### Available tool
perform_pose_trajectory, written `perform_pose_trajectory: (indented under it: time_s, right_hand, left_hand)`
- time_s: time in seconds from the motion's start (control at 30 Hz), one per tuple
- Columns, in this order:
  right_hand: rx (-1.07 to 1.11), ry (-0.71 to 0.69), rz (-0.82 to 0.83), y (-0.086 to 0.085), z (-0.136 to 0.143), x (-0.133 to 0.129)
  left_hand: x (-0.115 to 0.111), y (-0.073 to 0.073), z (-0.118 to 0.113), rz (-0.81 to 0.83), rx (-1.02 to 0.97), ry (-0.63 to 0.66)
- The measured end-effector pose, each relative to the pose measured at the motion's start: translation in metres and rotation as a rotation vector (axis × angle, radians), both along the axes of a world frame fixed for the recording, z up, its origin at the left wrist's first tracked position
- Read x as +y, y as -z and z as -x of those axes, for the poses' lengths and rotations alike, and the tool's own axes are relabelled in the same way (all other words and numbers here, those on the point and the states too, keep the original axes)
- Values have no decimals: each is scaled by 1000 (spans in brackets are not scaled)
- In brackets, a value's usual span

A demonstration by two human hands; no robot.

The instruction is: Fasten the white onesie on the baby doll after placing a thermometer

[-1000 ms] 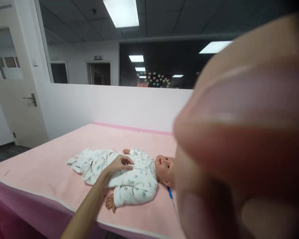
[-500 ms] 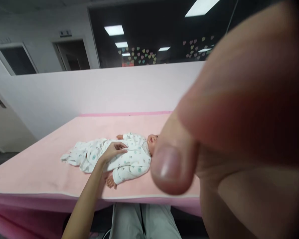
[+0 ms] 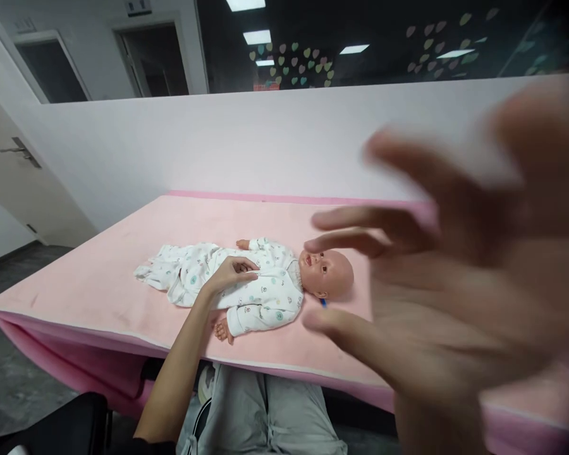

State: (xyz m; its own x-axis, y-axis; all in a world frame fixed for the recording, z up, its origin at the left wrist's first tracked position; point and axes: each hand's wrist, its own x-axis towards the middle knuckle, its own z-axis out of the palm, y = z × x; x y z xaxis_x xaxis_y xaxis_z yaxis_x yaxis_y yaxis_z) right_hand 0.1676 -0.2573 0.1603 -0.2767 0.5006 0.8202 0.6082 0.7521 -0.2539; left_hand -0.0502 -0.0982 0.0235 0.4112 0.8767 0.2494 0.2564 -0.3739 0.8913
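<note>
A baby doll (image 3: 329,275) lies on its back on the pink-covered table, head to the right. It wears a white long-sleeved baby outfit (image 3: 265,294) with small printed figures. On the front of that outfit, at the belly, my left hand (image 3: 231,275) has its fingers bent and their tips together on the cloth. My right hand (image 3: 436,272) is raised close to the camera, blurred, with fingers spread and nothing between them. It hides the right part of the table. A small blue bit (image 3: 323,303) shows beside the doll's neck.
The pink table cover (image 3: 99,272) hangs over the front edge above my legs (image 3: 265,411). A white low wall (image 3: 275,145) rises behind the table, with dark glass above. A black chair part (image 3: 76,423) stands at the lower left, a door (image 3: 9,151) beyond.
My right hand has drawn back from right in front of the camera and its fingers are now spread, uncovering the doll's head. The view has tilted down. My left hand stays on the outfit.
</note>
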Motion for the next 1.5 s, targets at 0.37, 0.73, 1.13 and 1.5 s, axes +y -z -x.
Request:
perform_pose_trajectory:
  time_s: [0.37,0.73,1.13,1.5]
  right_hand:
    - [-37,-29,309,150,42,144]
    - [95,-53,212,161,44,143]
    - [95,-20,213,164,43,144]
    - [95,-30,207,166,44,144]
  left_hand:
    - [2,3,-4,93,-14,-13]
    - [-5,-3,-8,81,62,-80]
    - [-6,-5,-8,84,89,-67]
    - [-10,0,-7,64,20,-74]
